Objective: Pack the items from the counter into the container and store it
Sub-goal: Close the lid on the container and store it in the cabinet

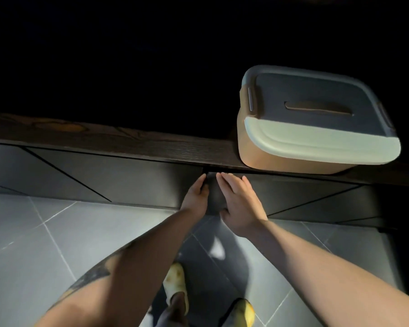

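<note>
The container (pixel 316 119) sits lidded at the tabletop's (pixel 128 142) front edge, up at two o'clock from the hands, its near side overhanging slightly. Both hands are down at the dark cabinet front (pixel 118 175) below: the left hand (pixel 195 197) curls its fingers at the door seam, grasping the edge, while the right hand (pixel 239 204) lies flat and released against the panel. The box looks like rigid, smooth plastic, probably weighty once filled; its side latches or recessed lid handle seem the best holds.
</note>
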